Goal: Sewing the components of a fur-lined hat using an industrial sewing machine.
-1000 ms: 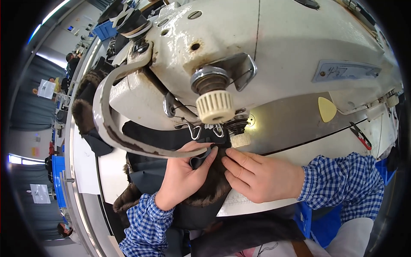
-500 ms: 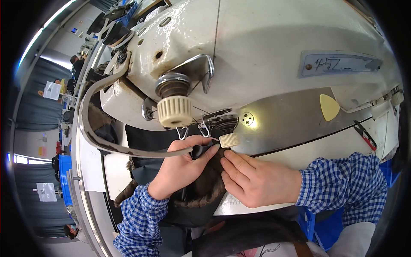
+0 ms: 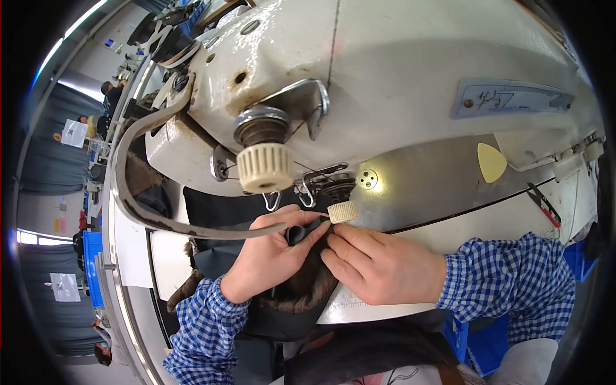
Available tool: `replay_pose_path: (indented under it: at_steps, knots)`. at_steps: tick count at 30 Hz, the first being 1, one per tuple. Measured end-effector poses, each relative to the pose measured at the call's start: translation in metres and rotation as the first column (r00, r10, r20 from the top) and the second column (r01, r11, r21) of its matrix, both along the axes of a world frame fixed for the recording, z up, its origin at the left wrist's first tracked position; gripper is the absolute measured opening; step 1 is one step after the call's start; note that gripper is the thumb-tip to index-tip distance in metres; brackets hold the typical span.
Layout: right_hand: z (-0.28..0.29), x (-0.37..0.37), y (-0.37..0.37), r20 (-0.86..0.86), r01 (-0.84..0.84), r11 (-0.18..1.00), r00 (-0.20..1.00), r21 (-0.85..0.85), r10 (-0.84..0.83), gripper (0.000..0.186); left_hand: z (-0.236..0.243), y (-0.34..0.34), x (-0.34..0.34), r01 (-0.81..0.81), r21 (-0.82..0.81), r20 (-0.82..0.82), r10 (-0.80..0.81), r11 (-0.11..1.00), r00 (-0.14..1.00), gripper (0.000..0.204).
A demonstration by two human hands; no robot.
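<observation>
Under the head of a white sewing machine (image 3: 398, 70), both hands work at a dark piece with brown fur (image 3: 309, 296) and a smooth black outer side (image 3: 215, 204). My left hand (image 3: 273, 253) is closed on a folded edge of it, thumb and fingers pinching the material. Close beside it, my right hand (image 3: 385, 266) presses its bunched fingertips on the same edge, just below the cream tension knob (image 3: 343, 212). The machine's curved lever (image 3: 186, 230) passes over my left hand. The needle area and the fingertips' exact hold are hidden.
A larger cream knob (image 3: 264, 168) juts out above my hands. On the right lie a yellow teardrop-shaped piece (image 3: 491, 163) and red-and-black thread snips (image 3: 545, 205). Blue bins (image 3: 491, 343) stand below my right arm. Other people (image 3: 113, 99) are at the far left.
My hands keep their hold on the furry piece and shift only slightly. My right hand has moved a little to the left. The whole view has shifted slightly.
</observation>
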State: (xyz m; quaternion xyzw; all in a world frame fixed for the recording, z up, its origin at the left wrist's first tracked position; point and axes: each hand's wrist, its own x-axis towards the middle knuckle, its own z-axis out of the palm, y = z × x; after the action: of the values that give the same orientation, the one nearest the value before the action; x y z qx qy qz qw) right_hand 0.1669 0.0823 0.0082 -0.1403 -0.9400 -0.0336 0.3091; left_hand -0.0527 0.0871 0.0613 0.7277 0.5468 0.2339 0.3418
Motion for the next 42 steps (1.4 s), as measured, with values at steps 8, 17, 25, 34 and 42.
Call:
replay_pose_path:
  at_steps: [8, 17, 25, 34, 42]
  knots:
    - [0.008, 0.001, 0.006, -0.094, 0.16, 0.967, 0.979, -0.198, -0.181, 0.018, 0.008, -0.024, 0.011, 0.252, 0.292, -0.416, -0.115, 0.923, 0.902, 0.057]
    - [0.009, 0.007, 0.014, 0.047, 0.104, 0.993, 0.994, -0.06, -0.101, 0.04, 0.033, -0.019, -0.014, 0.483, 0.151, -0.31, -0.422, 0.863, 0.852, 0.053]
    - [0.014, 0.004, 0.014, 0.154, 0.04, 0.998, 0.987, 0.057, -0.048, 0.039, -0.006, 0.086, -0.045, 0.191, 0.591, -0.301, -0.005, 0.784, 0.954, 0.026]
    - [0.017, -0.004, 0.019, 0.221, 0.027, 0.989, 0.973, 0.148, -0.059, 0.034, -0.009, 0.08, -0.042, 0.199, 0.547, -0.22, -0.089, 0.813, 0.971, 0.026]
    - [0.023, -0.012, 0.022, 0.213, 0.057, 0.996, 0.974, 0.074, -0.072, 0.035, -0.016, 0.087, -0.056, 0.196, 0.525, -0.229, -0.084, 0.828, 0.97, 0.025]
